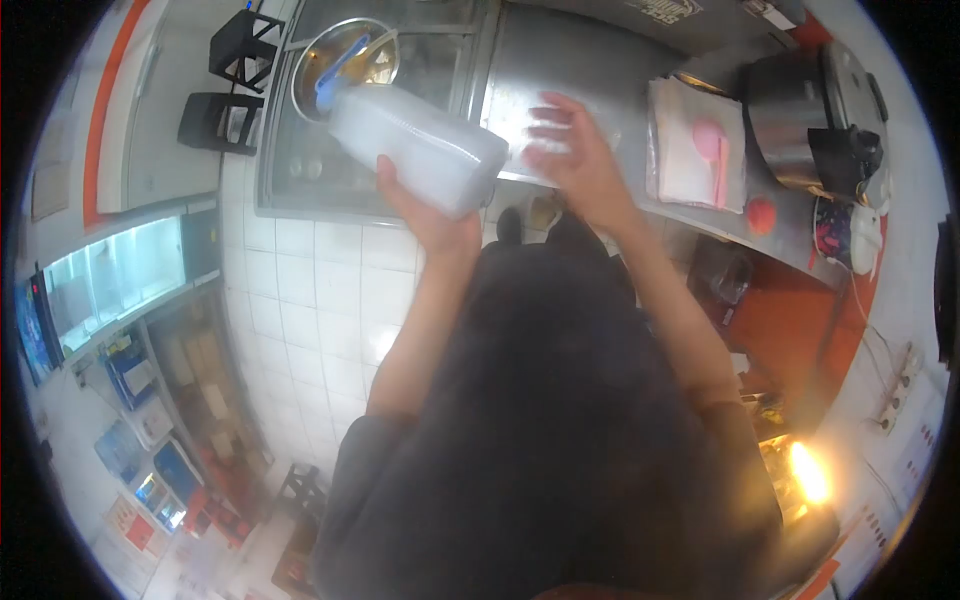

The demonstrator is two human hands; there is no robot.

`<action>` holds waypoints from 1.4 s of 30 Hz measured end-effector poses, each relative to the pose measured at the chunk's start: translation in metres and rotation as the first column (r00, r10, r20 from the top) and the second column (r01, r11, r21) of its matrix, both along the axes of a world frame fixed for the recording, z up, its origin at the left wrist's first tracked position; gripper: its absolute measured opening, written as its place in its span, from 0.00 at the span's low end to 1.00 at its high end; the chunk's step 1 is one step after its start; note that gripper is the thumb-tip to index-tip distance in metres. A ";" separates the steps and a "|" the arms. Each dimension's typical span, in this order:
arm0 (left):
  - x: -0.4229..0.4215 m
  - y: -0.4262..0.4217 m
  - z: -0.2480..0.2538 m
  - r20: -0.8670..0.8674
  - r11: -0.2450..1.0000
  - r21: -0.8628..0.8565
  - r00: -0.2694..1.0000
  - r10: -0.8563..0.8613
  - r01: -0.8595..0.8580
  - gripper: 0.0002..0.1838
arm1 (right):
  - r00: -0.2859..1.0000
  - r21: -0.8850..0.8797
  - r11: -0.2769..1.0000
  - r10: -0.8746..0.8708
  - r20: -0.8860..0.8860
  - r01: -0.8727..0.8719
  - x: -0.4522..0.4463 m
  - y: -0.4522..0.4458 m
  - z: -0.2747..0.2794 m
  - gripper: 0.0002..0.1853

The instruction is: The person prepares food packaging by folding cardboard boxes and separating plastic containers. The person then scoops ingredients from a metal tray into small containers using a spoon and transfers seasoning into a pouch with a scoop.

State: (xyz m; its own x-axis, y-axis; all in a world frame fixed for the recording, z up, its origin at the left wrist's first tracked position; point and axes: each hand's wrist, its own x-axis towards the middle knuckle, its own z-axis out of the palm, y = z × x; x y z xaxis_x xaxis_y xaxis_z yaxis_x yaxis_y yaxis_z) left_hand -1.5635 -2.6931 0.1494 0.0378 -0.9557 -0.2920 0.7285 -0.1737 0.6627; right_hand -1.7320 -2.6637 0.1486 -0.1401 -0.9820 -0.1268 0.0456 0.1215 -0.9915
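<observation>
My left hand point(432, 215) grips a large, milky-white plastic jug point(415, 145) from below, with the thumb up along its near side. The jug lies tilted, its narrower end toward a round metal bowl point(310, 65) at the upper left. A blue piece point(335, 78) shows where that end overlaps the bowl; whether it belongs to the jug or lies in the bowl I cannot tell. Also in the bowl is a pale-handled utensil point(375, 45). Apart from the jug, my right hand point(575, 160) hangs open over the steel counter's edge, fingers spread and slightly blurred.
To the right, a pink spoon point(712, 150) lies on a white wrapped stack point(680, 140) on the steel counter point(560, 65). Beyond it stands a large steel cooker point(790, 120). Black stools point(215, 120) are at the left, and a bright light point(808, 472) glows at lower right.
</observation>
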 end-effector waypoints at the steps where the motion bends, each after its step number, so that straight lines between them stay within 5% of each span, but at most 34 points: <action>1: -0.003 -0.003 -0.001 0.012 1.000 -0.019 1.000 0.004 -0.004 0.38 | 0.997 -0.008 0.998 0.069 0.018 -0.069 0.012 0.005 0.031 0.48; 3: -0.011 -0.006 0.004 0.023 0.998 -0.052 0.999 -0.025 0.026 0.38 | 0.994 -0.050 0.994 0.096 -0.061 -0.099 0.027 0.004 0.051 0.51; 10: -0.025 -0.018 0.019 0.124 0.996 -0.051 0.989 0.075 -0.069 0.43 | 0.998 -0.033 0.999 0.002 0.070 0.000 0.029 0.003 0.050 0.54; 19: -0.017 -0.015 -0.009 -0.030 0.995 -0.089 0.999 0.039 -0.042 0.40 | 0.995 -0.038 0.998 -0.037 0.090 0.040 0.033 0.004 0.049 0.46; 22: -0.025 -0.016 -0.004 0.105 0.997 -0.016 0.991 0.081 -0.080 0.46 | 0.997 0.000 0.998 -0.066 0.039 0.066 0.035 0.003 0.047 0.45; 32: -0.018 -0.019 -0.021 0.044 0.992 -0.129 0.999 0.021 -0.015 0.48 | 0.988 0.042 0.995 -0.092 0.126 0.087 0.044 -0.002 0.058 0.42; 34: -0.016 -0.016 -0.008 0.216 0.942 -0.330 0.976 0.008 0.065 0.57 | 0.987 0.009 0.995 -0.103 0.125 0.103 0.044 -0.002 0.059 0.42; 42: 0.003 -0.026 0.016 0.292 0.904 -0.376 0.952 -0.090 0.201 0.70 | 0.955 -0.046 0.997 -0.047 0.294 0.063 0.044 -0.001 0.067 0.44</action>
State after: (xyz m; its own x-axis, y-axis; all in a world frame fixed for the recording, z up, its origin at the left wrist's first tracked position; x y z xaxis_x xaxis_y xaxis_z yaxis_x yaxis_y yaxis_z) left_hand -1.5606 -2.7191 0.1658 -0.0890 -0.9895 0.1140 0.5066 0.0536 0.8605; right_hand -1.6881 -2.6651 0.2152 -0.1586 -0.9804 -0.1169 0.3396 0.0570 -0.9388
